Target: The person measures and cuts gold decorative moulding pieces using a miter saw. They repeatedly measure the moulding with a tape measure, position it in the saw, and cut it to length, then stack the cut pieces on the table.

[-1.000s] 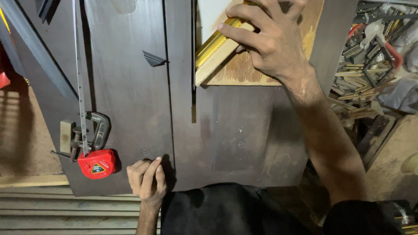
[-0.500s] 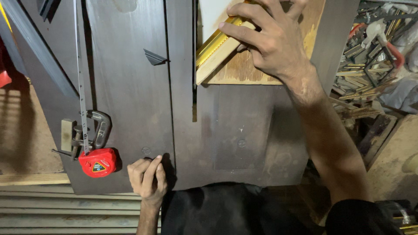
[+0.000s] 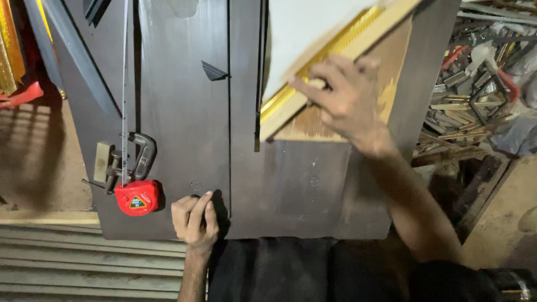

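My right hand (image 3: 344, 103) presses down on a gold-edged picture frame (image 3: 330, 53) with a white panel, which lies at an angle on a wooden wedge (image 3: 330, 126) at the top right of a dark saw table (image 3: 291, 184). The frame's near corner sits beside the saw slot (image 3: 258, 84). At the table's near edge my left hand (image 3: 194, 219) rests with its fingers curled and nothing in it. A red tape measure (image 3: 137, 197) lies to its left, its blade (image 3: 124, 84) stretched away up the table.
A metal C-clamp (image 3: 140, 156) grips the table just above the tape measure. A dark triangular offcut (image 3: 213, 71) lies mid-table. Heaps of frame mouldings and scrap (image 3: 481, 84) fill the right side. Wooden slats (image 3: 84, 263) run along the lower left.
My right hand has drawn the frame toward me and to the left along the wedge. My left hand has stayed at the table edge.
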Demonstrator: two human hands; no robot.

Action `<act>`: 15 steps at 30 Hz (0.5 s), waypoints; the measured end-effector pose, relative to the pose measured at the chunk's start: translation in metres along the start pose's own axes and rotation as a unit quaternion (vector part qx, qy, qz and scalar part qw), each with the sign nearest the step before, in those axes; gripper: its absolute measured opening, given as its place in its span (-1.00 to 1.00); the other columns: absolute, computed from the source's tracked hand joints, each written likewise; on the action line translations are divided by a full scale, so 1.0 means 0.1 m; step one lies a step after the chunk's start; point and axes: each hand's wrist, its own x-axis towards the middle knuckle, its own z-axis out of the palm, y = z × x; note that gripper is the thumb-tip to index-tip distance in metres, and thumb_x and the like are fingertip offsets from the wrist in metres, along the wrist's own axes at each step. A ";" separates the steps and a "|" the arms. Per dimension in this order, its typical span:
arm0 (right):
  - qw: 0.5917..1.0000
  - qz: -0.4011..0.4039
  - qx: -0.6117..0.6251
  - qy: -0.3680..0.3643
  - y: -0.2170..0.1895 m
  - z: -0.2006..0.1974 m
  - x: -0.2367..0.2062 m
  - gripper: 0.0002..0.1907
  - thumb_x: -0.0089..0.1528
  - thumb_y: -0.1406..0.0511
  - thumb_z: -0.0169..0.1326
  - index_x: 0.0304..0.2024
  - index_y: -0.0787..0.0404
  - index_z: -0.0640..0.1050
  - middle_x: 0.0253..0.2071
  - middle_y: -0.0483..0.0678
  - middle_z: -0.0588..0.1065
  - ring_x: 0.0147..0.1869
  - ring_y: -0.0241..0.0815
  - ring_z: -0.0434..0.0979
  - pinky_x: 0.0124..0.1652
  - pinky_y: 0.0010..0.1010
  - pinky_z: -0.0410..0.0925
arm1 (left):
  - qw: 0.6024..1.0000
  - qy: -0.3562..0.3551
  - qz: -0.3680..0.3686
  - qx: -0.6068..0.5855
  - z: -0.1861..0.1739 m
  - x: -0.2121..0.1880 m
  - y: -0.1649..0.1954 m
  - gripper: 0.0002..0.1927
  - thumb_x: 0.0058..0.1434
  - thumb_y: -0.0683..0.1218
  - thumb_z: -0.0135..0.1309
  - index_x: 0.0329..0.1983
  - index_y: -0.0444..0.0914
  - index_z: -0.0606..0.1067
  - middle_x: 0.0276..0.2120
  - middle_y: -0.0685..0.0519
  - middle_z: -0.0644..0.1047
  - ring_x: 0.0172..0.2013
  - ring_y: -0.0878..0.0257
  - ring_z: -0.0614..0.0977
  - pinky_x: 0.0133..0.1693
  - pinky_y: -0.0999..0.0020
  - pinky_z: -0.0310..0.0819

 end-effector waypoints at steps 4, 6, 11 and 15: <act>1.000 0.014 0.004 0.004 -0.25 -0.02 -0.19 -0.70 0.43 0.24 0.20 0.19 -0.19 0.70 -0.09 -0.28 0.55 0.06 -0.31 0.37 0.07 -0.30 0.00 | 1.000 -0.005 0.004 -0.010 0.00 -0.02 -0.01 -0.75 0.13 -0.38 0.22 -0.12 -0.34 0.61 -0.32 -0.03 0.46 -0.26 0.03 0.50 -0.18 0.16 0.41; 0.999 0.028 0.018 0.012 -0.18 0.02 -0.12 -0.73 0.44 0.21 0.22 0.18 -0.19 0.69 -0.05 -0.25 0.55 0.10 -0.27 0.38 0.10 -0.27 0.00 | 1.000 -0.005 0.008 -0.016 -0.01 -0.02 -0.01 -0.75 0.12 -0.37 0.22 -0.12 -0.33 0.61 -0.32 -0.03 0.46 -0.25 0.03 0.51 -0.17 0.15 0.42; 0.993 0.079 0.078 0.036 0.32 0.04 0.53 -0.61 0.30 0.44 0.20 0.11 -0.10 0.68 -0.03 -0.16 0.51 0.18 -0.12 0.44 0.23 -0.06 0.14 | 0.999 0.011 0.033 -0.022 -0.08 -0.04 -0.01 -0.75 0.13 -0.36 0.23 -0.11 -0.32 0.62 -0.32 -0.03 0.49 -0.26 0.03 0.52 -0.17 0.13 0.45; 0.991 0.084 0.101 0.018 0.17 -0.12 0.58 -0.62 0.38 0.49 0.18 0.15 -0.03 0.69 -0.05 -0.05 0.52 0.08 -0.06 0.45 0.05 -0.27 0.33 | 0.997 0.076 0.027 -0.002 -0.19 -0.10 0.02 -0.78 0.16 -0.33 0.22 -0.12 -0.31 0.61 -0.32 -0.04 0.50 -0.24 0.02 0.51 -0.13 0.10 0.46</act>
